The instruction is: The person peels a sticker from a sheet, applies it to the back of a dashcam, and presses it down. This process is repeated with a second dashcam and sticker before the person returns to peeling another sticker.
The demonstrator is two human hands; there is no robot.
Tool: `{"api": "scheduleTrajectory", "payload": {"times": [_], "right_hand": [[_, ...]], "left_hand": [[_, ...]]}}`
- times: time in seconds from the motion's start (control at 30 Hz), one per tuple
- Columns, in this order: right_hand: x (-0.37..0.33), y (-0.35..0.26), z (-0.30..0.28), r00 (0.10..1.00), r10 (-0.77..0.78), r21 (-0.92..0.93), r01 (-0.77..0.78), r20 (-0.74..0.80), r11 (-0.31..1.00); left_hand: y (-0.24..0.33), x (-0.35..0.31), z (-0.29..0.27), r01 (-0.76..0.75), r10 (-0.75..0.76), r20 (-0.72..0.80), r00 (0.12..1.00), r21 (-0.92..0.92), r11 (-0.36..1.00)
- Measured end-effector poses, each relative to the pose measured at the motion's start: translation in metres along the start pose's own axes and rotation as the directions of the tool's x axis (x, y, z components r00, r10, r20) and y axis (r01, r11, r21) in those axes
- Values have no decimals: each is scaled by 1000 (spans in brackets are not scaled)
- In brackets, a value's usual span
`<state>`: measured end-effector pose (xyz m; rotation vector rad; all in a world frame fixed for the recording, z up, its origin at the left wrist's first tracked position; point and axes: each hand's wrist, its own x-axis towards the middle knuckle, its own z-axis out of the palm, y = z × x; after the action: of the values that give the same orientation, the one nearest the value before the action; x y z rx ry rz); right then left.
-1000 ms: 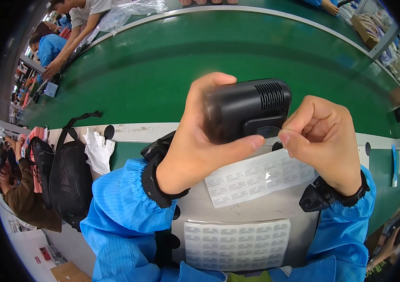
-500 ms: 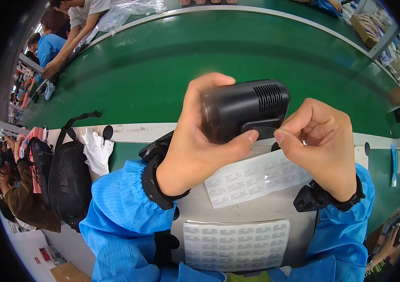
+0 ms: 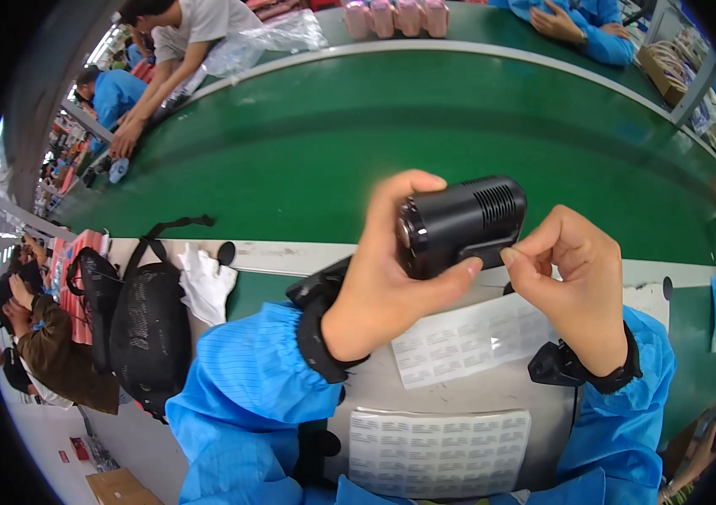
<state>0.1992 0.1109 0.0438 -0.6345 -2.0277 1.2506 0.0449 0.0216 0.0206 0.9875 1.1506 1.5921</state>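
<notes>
My left hand is wrapped round a black, rounded device with slotted vents at its right end and a shiny ring at its left end. Its thumb presses along a raised strip on the device's near side. My right hand has thumb and forefinger pinched together at the near right edge of that strip. Anything between those fingertips is too small to make out. Below the hands lies a sheet of small printed labels, partly covered by my right hand. A second label sheet lies closer to my body.
A green work surface stretches beyond the hands. At the left are a black mesh bag and white gloves. Several pink items stand at the far side. Co-workers' arms show at the far left and far right.
The whole view has shifted, so more of the far side shows. The device has turned slightly, exposing its ringed left end. My right hand's pinch remains at the device's edge.
</notes>
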Motion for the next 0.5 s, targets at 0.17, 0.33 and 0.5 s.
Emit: {"api": "scheduleTrajectory", "payload": {"times": [0.17, 0.33, 0.5], "right_hand": [[6, 2, -5, 983, 151, -37, -156, -105, 987], [2, 4, 12, 995, -84, 129, 90, -51, 988], [2, 2, 7, 991, -16, 134, -1, 132, 991]], "left_hand": [[8, 1, -1, 18, -20, -33, 999, -42, 999], [12, -4, 2, 108, -87, 94, 992, -246, 963], [6, -4, 1, 78, -41, 182, 982, -200, 977]]}}
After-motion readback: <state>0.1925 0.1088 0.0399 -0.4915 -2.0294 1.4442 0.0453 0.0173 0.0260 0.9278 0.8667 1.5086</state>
